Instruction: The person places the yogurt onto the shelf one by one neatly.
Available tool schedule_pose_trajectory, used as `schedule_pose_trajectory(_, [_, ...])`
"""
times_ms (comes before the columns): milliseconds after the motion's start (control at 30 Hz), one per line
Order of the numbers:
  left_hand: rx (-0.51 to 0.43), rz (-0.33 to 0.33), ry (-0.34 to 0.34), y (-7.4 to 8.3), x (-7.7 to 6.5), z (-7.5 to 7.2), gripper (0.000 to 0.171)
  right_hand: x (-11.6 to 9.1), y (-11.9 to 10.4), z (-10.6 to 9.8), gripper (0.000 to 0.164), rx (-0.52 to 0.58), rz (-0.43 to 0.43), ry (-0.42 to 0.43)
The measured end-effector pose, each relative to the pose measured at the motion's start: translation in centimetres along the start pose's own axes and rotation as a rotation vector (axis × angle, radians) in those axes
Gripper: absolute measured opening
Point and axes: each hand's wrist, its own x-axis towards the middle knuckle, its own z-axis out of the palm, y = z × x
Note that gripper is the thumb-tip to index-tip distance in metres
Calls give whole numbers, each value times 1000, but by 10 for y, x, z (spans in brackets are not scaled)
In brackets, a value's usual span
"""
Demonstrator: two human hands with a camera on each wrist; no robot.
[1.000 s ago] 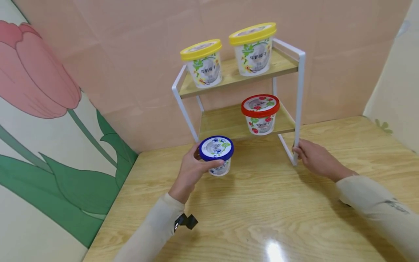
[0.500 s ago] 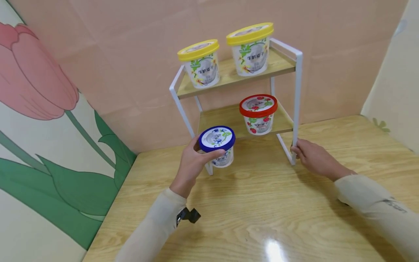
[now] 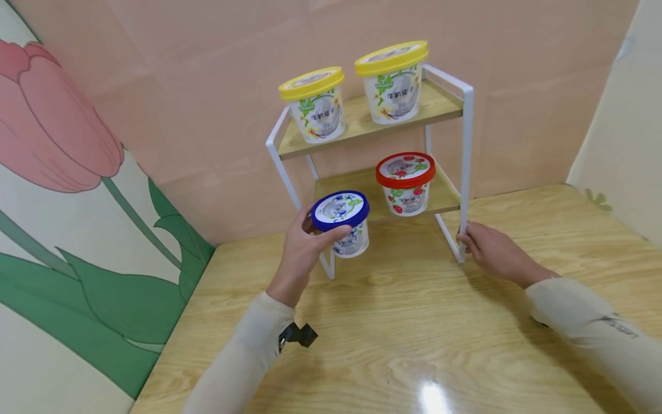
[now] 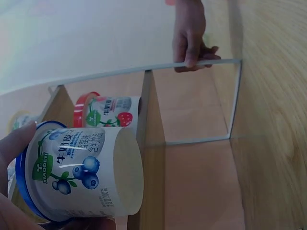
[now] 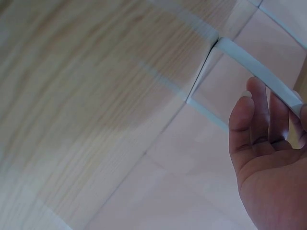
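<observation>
My left hand (image 3: 297, 256) grips a white tub (image 3: 351, 241) with a blue lid and blueberry print, thumb across the near side. It holds the tub in the air just in front of the lower board of a two-tier rack (image 3: 467, 167); in the left wrist view the tub (image 4: 86, 172) lies sideways in the picture. My right hand (image 3: 496, 253) holds the rack's white front right leg low down, and in the right wrist view its fingers meet the leg (image 5: 259, 72). A red-lidded strawberry tub (image 3: 406, 195) stands on the lower board's right half.
Two yellow-lidded tubs, a left one (image 3: 318, 115) and a right one (image 3: 395, 92), stand on the upper board. Underneath is a wood-grain table (image 3: 403, 333). A pinkish cloth wall (image 3: 217, 115) rises behind, and a tulip-printed panel (image 3: 57, 126) stands at the left.
My left hand has lifted the blue-lidded tub from lower down, near the table, to about the lower board's height. My right hand has stayed on the rack's leg.
</observation>
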Motion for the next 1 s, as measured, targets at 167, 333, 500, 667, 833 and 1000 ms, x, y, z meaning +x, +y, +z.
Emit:
schedule_pose_trajectory(167, [-3,8,3,4,0,-1,84,0,-1,0,14,-1,-2,8])
schedule_pose_trajectory(333, [-20,28,12,8,1,-1,84,1,-1,0,13,2,-9,3])
schedule_pose_trajectory(500, [0,38,-2,11,2,0,83,0,-1,1,12,-6,-20,13])
schedule_pose_trajectory(667, [-1,54,4,12,3,1,82,0,0,1,12,-3,-25,16])
schedule_pose_trajectory(833, [1,54,6,12,4,1,83,-1,0,1,13,-4,-14,5])
schedule_pose_trajectory(1000, [-2,44,18,13,5,2,86,-1,0,1,13,-5,-11,-1])
